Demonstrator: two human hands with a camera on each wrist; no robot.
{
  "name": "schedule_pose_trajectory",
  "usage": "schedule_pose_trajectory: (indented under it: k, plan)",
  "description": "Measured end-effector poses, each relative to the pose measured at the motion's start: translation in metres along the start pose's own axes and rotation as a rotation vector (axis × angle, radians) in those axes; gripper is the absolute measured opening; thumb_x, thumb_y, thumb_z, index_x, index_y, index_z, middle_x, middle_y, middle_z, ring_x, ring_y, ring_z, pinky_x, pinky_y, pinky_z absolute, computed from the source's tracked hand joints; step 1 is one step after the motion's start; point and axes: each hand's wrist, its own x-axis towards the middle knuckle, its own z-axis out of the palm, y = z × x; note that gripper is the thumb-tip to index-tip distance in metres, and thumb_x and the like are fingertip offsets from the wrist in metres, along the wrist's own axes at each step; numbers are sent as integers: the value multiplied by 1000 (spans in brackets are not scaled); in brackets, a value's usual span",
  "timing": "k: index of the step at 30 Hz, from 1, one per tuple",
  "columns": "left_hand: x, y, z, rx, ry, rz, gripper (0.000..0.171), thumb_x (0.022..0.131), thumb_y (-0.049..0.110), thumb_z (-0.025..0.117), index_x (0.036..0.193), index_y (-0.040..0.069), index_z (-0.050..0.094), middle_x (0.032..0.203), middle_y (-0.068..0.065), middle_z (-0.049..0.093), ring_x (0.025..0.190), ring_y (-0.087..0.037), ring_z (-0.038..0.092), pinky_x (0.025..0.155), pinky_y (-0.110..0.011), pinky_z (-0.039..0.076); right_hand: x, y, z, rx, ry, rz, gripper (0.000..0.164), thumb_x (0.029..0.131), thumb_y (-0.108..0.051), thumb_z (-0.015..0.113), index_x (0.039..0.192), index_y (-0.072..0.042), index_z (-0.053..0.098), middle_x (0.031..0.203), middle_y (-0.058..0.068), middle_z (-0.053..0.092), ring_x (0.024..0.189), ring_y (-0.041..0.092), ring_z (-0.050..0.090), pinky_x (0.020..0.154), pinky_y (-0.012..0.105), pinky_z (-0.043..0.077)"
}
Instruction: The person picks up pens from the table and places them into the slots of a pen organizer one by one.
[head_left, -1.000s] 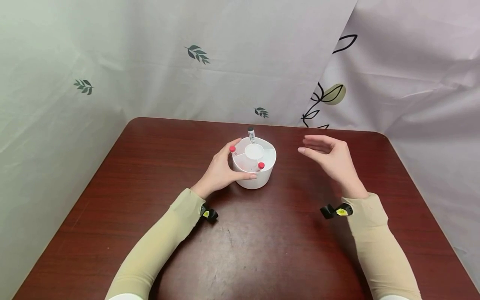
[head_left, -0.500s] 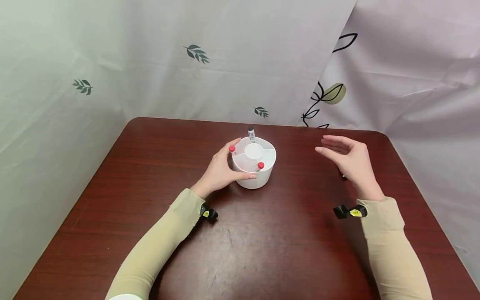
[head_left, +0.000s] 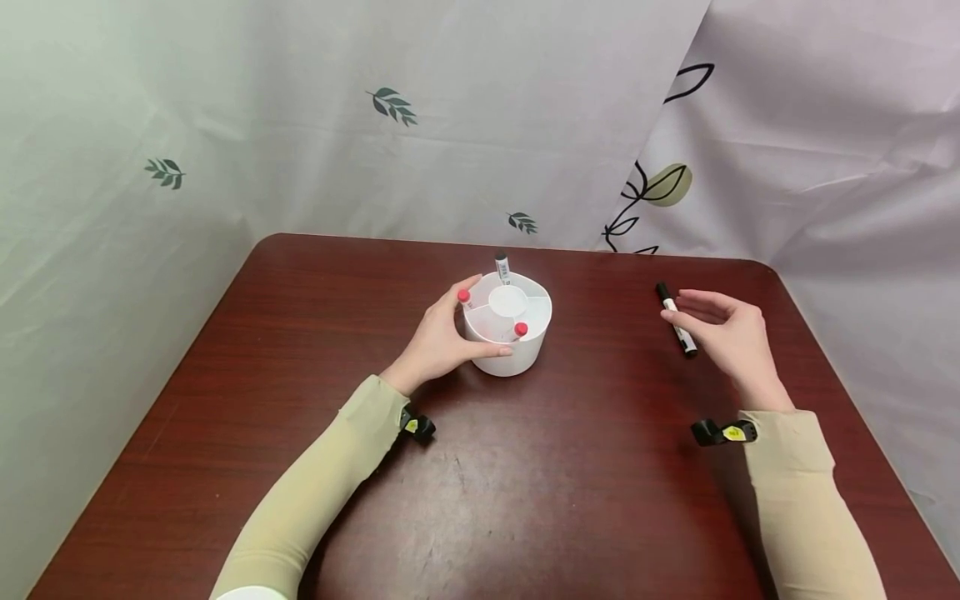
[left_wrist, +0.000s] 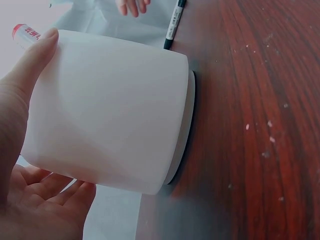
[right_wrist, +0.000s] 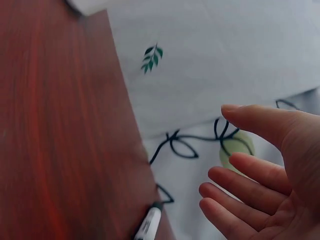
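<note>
A white round pen holder (head_left: 525,354) with several compartments stands on the table, and my left hand (head_left: 437,343) holds it around its left side, thumb across the front. Two red-capped markers (head_left: 521,331) and one black-capped marker (head_left: 502,268) stick up from it. Farther right, a black-and-white marker (head_left: 681,332) lies on the table. Over it hovers my right hand (head_left: 729,337), its thumb and fingers apart with nothing between them. In the right wrist view only one end of that lying marker (right_wrist: 150,222) shows, below the open fingers.
The dark red wooden table (head_left: 525,492) has its far edge against a pale curtain (head_left: 450,167) with leaf prints. Curtain also hangs along the left and right sides.
My right hand has moved right and slightly toward me, bringing the lying marker into sight. My left hand and the pen holder have stayed in place.
</note>
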Motion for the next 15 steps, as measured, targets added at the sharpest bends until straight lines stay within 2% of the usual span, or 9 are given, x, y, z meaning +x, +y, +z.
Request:
schedule_pose_trajectory:
  k: [3, 7, 11, 15]
  plan:
    - [0, 0, 0, 0, 2, 5, 112, 63, 49, 97, 155, 20, 41, 143, 4, 52, 128, -15, 48, 106, -43, 40, -1, 9, -5, -9, 3, 16, 55, 85, -33, 85, 132, -8, 67, 103, -22, 70, 90, -7, 68, 75, 12, 51]
    - [0, -1, 0, -2, 4, 5, 111, 63, 48, 97, 155, 23, 41, 143, 5, 52, 128, -14, 48, 106, -42, 40, -3, 16, -10, -37, 7, 34, 58, 85, -35, 85, 133, -9, 67, 108, -17, 71, 89, -10, 67, 74, 12, 50]
    - [1, -2, 0, -4, 4, 5, 111, 63, 48, 97, 155, 22, 41, 143, 5, 52, 128, -14, 48, 106, -43, 40, -3, 23, -14, -90, 8, 46, 61, 85, -38, 85, 133, -7, 66, 118, 0, 72, 89, -13, 64, 72, 12, 50]
    - [1, -2, 0, -5, 0, 4, 112, 63, 49, 97, 155, 22, 41, 144, 5, 52, 129, -15, 48, 107, -44, 40, -2, 30, -15, -133, -3, 56, 65, 85, -40, 84, 135, -4, 65, 128, 17, 67, 88, -16, 61, 73, 11, 48]
